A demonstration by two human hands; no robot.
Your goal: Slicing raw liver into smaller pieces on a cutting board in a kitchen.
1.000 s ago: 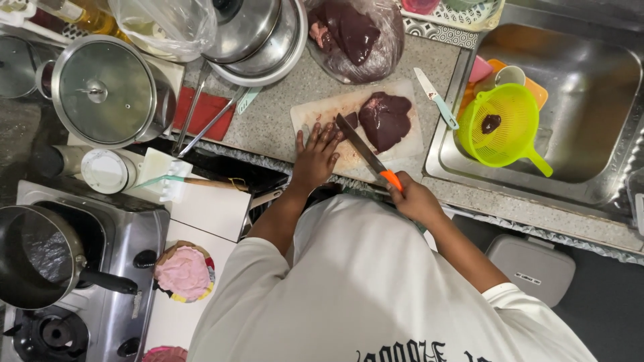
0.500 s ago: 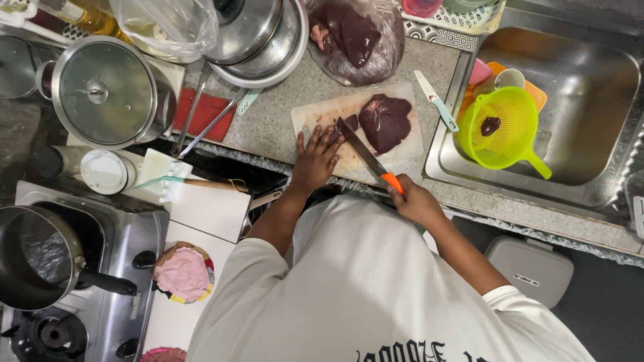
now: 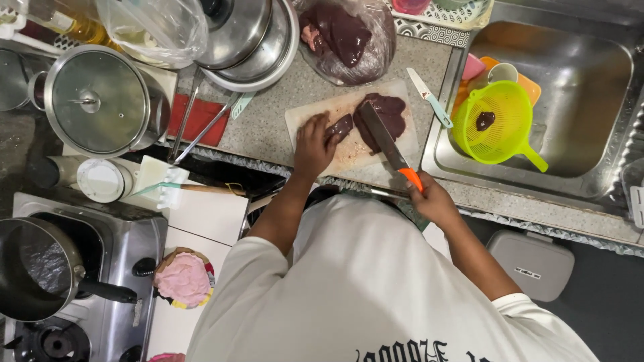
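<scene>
A white cutting board (image 3: 315, 110) lies on the speckled counter with a large dark red piece of liver (image 3: 390, 114) on it. My left hand (image 3: 313, 144) presses a small cut strip of liver (image 3: 341, 125) against the board. My right hand (image 3: 429, 199) grips the orange handle of a big knife (image 3: 384, 137). Its blade lies between the strip and the large piece.
A green colander (image 3: 496, 121) holding one meat piece sits in the steel sink (image 3: 590, 74). A small knife (image 3: 429, 97) lies by the board. A bag of liver (image 3: 345, 37), steel bowls (image 3: 251, 37), a lidded pot (image 3: 94, 100) and tongs (image 3: 201, 124) crowd the counter's back. A stove with a saucepan (image 3: 33, 278) is at the left.
The knife blade has come forward onto the liver, and a small strip now lies apart from the large piece under my left fingers.
</scene>
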